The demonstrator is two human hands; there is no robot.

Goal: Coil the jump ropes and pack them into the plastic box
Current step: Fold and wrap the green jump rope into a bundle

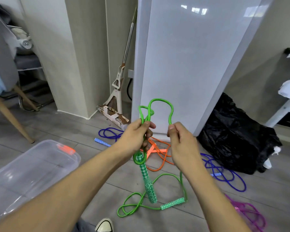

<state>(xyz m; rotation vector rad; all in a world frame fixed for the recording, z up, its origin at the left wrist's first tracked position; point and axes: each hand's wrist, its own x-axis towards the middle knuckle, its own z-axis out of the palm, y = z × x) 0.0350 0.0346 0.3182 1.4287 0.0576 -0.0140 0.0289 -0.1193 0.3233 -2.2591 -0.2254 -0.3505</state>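
I hold a green jump rope in both hands at chest height. My left hand is shut on a bunch of its loops, and one patterned green handle hangs down below that hand. My right hand pinches the rope a little to the right, so an arch of rope stands between the hands. The rest of the rope trails to the floor, where the second green handle lies. The clear plastic box with an orange latch stands on the floor at lower left.
An orange rope lies on the floor beyond my hands. Two blue ropes and a pink rope lie around it. A black plastic bag sits at right, a white cabinet ahead, a mop and a chair left.
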